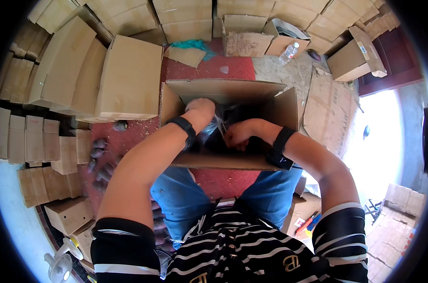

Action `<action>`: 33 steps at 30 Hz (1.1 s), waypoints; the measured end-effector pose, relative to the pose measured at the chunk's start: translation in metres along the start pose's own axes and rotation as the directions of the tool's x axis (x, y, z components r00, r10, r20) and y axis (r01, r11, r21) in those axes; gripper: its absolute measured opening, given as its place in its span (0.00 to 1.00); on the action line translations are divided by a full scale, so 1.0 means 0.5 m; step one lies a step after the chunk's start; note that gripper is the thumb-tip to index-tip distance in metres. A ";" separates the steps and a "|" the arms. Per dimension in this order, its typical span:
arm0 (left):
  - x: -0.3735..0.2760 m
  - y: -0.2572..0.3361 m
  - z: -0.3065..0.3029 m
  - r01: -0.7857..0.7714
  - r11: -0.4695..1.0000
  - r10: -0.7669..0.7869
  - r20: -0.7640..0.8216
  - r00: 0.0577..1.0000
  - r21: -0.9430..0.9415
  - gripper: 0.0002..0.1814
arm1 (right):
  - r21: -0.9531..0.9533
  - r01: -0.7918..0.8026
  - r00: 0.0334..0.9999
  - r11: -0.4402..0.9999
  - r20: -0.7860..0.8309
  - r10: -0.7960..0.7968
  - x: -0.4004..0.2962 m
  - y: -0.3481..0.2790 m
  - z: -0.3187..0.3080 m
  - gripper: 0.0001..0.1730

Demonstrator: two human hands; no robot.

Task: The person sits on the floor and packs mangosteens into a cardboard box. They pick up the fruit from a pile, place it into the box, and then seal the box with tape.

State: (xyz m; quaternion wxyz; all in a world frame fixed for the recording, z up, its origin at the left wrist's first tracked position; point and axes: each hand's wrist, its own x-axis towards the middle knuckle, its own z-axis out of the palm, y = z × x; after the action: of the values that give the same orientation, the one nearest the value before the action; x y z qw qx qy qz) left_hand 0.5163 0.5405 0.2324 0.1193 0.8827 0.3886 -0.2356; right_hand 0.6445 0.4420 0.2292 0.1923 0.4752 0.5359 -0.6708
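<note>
An open corrugated cardboard box (231, 86) stands before me between my knees, its top flaps raised. Both hands reach down into it. Inside lies a clear plastic bag (210, 128), crumpled and shiny; its contents are dark and hard to make out. My left hand (200, 107) is bent over the bag at the box's left side, with its fingers hidden from the camera. My right hand (240, 133) has curled fingers at a drawn-up strand of the plastic, right of the bag's middle. Black bands circle both wrists.
Tall cardboard cartons (132, 78) stand at the left, near dark roundish produce (100, 148) on the red floor covering (221, 178). A water bottle (289, 53) and flattened cardboard (327, 109) lie at the right. A fan (60, 263) stands at lower left.
</note>
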 end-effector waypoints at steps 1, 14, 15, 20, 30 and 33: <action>0.017 -0.009 0.013 -0.005 0.999 0.004 0.032 0.999 0.051 0.12 | -0.017 -0.021 0.999 1.000 0.048 0.022 0.002 0.003 0.004 0.15; 0.016 0.012 -0.004 -0.083 0.974 0.064 0.095 0.993 0.209 0.12 | -0.264 -0.091 0.939 0.960 0.298 0.171 0.004 0.012 0.008 0.20; 0.014 0.006 -0.006 -0.074 0.982 0.065 0.059 0.996 0.171 0.12 | -0.314 -0.076 0.939 0.946 0.295 0.174 0.007 0.007 0.005 0.20; -0.038 -0.012 -0.169 -0.048 0.960 0.161 0.403 0.901 -0.277 0.15 | -0.219 -0.119 0.993 0.968 -0.051 0.111 -0.052 -0.032 -0.040 0.16; -0.327 -0.188 -0.198 0.001 0.889 -0.126 -0.241 0.962 -0.458 0.33 | -0.275 -0.268 0.255 0.923 -0.944 -0.207 -0.419 -0.023 0.033 0.25; -0.323 -0.187 -0.135 -0.027 0.769 -0.114 -0.178 0.977 -0.639 0.37 | -0.017 -0.263 0.225 0.965 -0.973 0.044 -0.416 0.028 0.081 0.31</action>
State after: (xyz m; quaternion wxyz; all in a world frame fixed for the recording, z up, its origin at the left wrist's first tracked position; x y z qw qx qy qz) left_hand 0.3738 0.5281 0.3702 0.3650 0.8000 0.4761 0.0002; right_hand 0.7364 0.3483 0.3960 -0.0712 0.8175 0.5478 -0.1629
